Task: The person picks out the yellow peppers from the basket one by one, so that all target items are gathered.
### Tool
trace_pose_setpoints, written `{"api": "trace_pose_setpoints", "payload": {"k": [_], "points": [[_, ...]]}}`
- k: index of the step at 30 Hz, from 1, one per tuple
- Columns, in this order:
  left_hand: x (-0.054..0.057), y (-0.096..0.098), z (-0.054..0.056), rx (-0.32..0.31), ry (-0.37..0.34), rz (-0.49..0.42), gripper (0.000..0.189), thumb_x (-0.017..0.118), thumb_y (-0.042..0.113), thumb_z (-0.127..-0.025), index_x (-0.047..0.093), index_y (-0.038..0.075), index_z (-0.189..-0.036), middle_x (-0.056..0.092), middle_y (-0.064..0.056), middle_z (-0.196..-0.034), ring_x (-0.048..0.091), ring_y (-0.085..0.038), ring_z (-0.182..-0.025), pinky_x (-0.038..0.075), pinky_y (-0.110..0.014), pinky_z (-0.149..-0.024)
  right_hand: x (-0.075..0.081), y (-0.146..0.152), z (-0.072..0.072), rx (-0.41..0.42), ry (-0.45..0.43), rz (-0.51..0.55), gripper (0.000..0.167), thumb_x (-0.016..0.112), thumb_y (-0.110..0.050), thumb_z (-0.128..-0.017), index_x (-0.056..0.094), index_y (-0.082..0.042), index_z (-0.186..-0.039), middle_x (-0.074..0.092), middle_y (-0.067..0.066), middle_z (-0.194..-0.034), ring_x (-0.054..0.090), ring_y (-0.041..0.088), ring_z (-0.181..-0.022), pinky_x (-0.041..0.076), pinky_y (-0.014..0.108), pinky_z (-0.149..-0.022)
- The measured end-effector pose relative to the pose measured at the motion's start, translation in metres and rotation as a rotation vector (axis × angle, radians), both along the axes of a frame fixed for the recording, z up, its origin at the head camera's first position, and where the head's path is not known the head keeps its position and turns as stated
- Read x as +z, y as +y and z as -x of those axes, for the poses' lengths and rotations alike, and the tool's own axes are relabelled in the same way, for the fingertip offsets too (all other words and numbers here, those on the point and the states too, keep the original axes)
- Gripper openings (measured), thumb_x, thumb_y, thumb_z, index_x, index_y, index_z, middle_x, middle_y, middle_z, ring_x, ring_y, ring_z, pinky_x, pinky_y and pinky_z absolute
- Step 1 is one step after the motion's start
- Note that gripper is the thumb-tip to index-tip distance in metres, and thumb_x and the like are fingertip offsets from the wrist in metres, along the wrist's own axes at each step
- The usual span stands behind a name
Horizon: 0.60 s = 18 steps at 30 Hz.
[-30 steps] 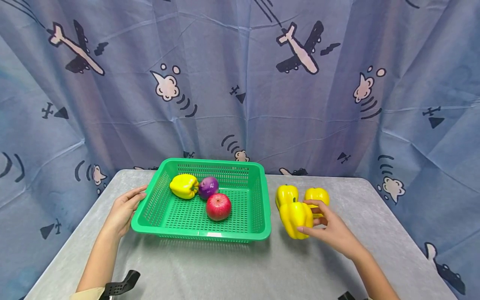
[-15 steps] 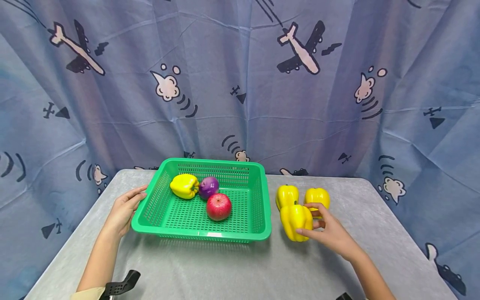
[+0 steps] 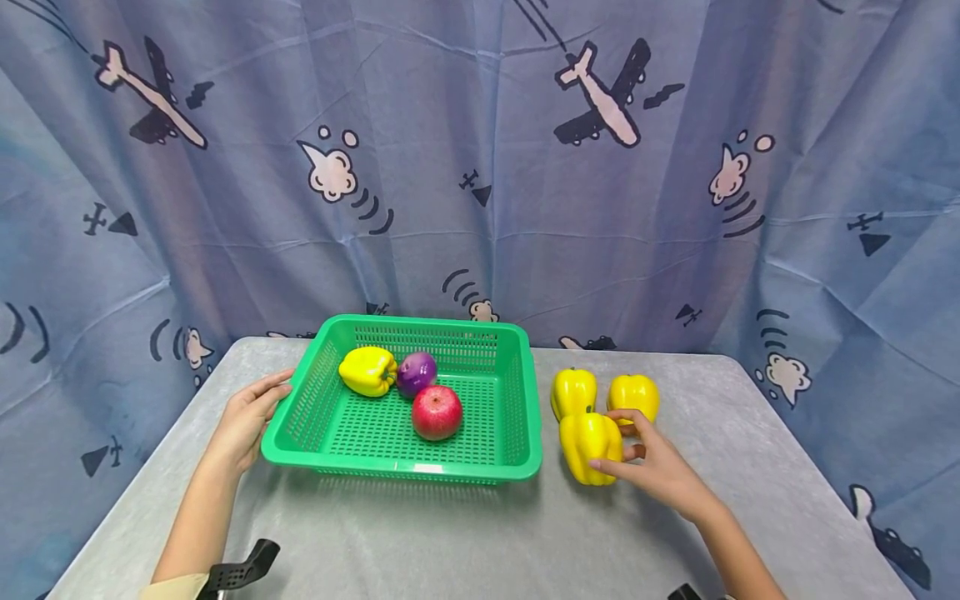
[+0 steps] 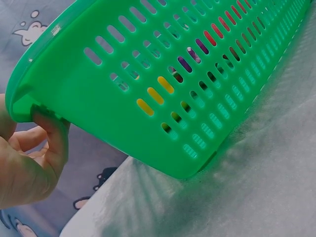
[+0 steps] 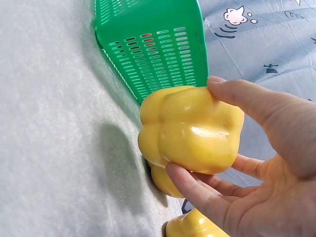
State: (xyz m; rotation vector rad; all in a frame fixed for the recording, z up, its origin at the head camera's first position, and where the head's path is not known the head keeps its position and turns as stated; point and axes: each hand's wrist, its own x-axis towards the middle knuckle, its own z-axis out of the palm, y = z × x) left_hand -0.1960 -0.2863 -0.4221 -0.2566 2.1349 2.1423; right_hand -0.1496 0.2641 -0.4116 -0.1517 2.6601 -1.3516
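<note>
My right hand [image 3: 663, 475] pinches a yellow bell pepper [image 3: 587, 450] between thumb and fingers, to the right of the green basket [image 3: 408, 467]. In the right wrist view, the held bell pepper [image 5: 192, 131] casts a shadow on the table to its side, and the thumb lies across its upper edge. At the basket's left side, my left hand [image 3: 247, 423] holds the rim; the left wrist view shows its fingers [image 4: 52, 133] curled under that rim. In the basket lie another yellow bell pepper [image 3: 367, 372], a purple onion-like ball [image 3: 416, 374] and a red pomegranate-like fruit [image 3: 437, 413].
Two more yellow bell peppers stand just behind the held one, a left one [image 3: 573, 388] and a right one [image 3: 634, 393], the latter partly covered by my fingers. The grey table [image 3: 420, 542] ends at a blue patterned curtain [image 3: 420, 208].
My right hand has brought the held bell pepper slightly toward me, uncovering a little more of the right pepper behind it. The left hand and the basket have stayed in place.
</note>
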Motion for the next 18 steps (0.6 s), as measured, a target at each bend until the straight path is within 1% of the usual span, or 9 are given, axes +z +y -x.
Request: {"api": "trace_pose_setpoints", "payload": {"k": [4, 9, 13, 18], "points": [[0.000, 0.000, 0.000, -0.001, -0.001, 0.004, 0.060, 0.052, 0.021, -0.112, 0.031, 0.000, -0.164, 0.064, 0.021, -0.105, 0.068, 0.002, -0.092, 0.061, -0.022, -0.078, -0.003, 0.000, 0.001, 0.003, -0.008, -0.003, 0.080, 0.086, -0.022, -0.090, 0.039, 0.003, -0.150, 0.048, 0.034, -0.149, 0.067, 0.025, -0.101, 0.057, 0.031, -0.074], [0.001, 0.000, -0.001, -0.003, 0.009, -0.013, 0.057, 0.053, 0.022, -0.112, 0.036, 0.002, -0.163, 0.065, 0.021, -0.105, 0.068, 0.001, -0.091, 0.061, -0.022, -0.078, -0.006, 0.001, 0.002, -0.003, -0.024, -0.008, 0.081, 0.086, -0.024, -0.090, 0.039, 0.002, -0.151, 0.048, 0.032, -0.149, 0.065, 0.024, -0.100, 0.055, 0.033, -0.075], [0.001, 0.000, -0.002, 0.000, 0.012, -0.029, 0.054, 0.054, 0.023, -0.112, 0.040, 0.005, -0.161, 0.067, 0.021, -0.104, 0.069, 0.001, -0.091, 0.062, -0.022, -0.078, -0.008, 0.000, 0.002, -0.005, -0.031, -0.018, 0.081, 0.087, -0.025, -0.090, 0.040, 0.003, -0.149, 0.050, 0.033, -0.147, 0.065, 0.024, -0.097, 0.055, 0.032, -0.074], [0.001, 0.001, -0.001, 0.003, 0.012, -0.030, 0.053, 0.055, 0.022, -0.112, 0.042, 0.006, -0.160, 0.066, 0.020, -0.105, 0.069, 0.001, -0.092, 0.061, -0.022, -0.078, -0.012, 0.000, 0.003, -0.001, -0.033, -0.041, 0.082, 0.087, -0.027, -0.089, 0.040, 0.005, -0.148, 0.052, 0.034, -0.142, 0.065, 0.023, -0.091, 0.055, 0.031, -0.071]]}}
